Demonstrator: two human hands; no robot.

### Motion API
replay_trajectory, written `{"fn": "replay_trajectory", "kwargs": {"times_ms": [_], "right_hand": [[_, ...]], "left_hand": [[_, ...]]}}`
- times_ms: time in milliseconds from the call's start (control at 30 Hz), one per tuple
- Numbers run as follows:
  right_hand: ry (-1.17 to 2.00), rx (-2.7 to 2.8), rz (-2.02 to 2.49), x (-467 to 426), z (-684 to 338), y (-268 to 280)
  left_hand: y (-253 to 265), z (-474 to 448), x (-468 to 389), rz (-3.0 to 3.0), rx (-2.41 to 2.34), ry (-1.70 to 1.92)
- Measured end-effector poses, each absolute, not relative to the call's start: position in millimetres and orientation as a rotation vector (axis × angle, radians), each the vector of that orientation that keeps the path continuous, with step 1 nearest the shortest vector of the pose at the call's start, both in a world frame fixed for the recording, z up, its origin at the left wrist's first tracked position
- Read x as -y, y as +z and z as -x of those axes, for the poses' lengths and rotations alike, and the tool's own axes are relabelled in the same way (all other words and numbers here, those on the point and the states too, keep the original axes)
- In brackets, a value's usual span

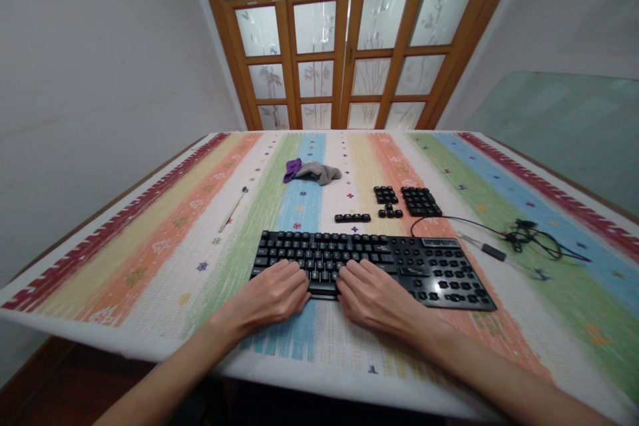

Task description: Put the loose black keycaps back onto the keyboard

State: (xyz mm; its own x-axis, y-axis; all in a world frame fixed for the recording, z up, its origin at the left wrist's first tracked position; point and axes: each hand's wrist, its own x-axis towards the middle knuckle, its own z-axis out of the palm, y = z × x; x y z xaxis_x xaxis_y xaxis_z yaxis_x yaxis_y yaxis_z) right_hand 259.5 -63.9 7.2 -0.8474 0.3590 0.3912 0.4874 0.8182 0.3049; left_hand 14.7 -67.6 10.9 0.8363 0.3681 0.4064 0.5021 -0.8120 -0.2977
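Observation:
A black keyboard [462, 279] lies on the table in front of me. Keycaps fill its main block, while the right-hand part shows bare key sockets. My left hand [280, 289] is closed, fingers curled together over the front rows, by the left end of the space bar [323, 288]. At the other end of that bar, my right hand [369, 293] is curled likewise against the keyboard's front part. The fingertips of both hands are mostly hidden. Behind the keyboard lie loose black keycaps: a short row [352, 217], a small cluster [386, 195] and a larger block [421, 202].
A grey and purple cloth [317, 172] lies farther back. A thin brush [233, 210] rests on the left. To the right are the coiled cable [532, 236] and a tool with a dark handle [493, 252]. A striped tablecloth [150, 266] covers the table.

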Motion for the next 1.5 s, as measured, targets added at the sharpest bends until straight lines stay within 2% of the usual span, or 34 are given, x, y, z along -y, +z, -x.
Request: {"fn": "replay_trajectory", "kwargs": {"times_ms": [633,933,1200,1500], "right_hand": [[-0.479,2.93,0.625,39,-250,20],[-0.145,2.653,0.635,29,-262,28],[0.183,2.622,0.601,34,-269,42],[0.491,2.468,0.683,35,-278,32]], "left_hand": [[11,-15,59,2.649,0.685,-0.362],[18,-7,57,2.738,0.775,-0.509],[23,4,64,2.826,0.861,-0.572],[16,3,67,2.883,0.989,-0.743]]}}
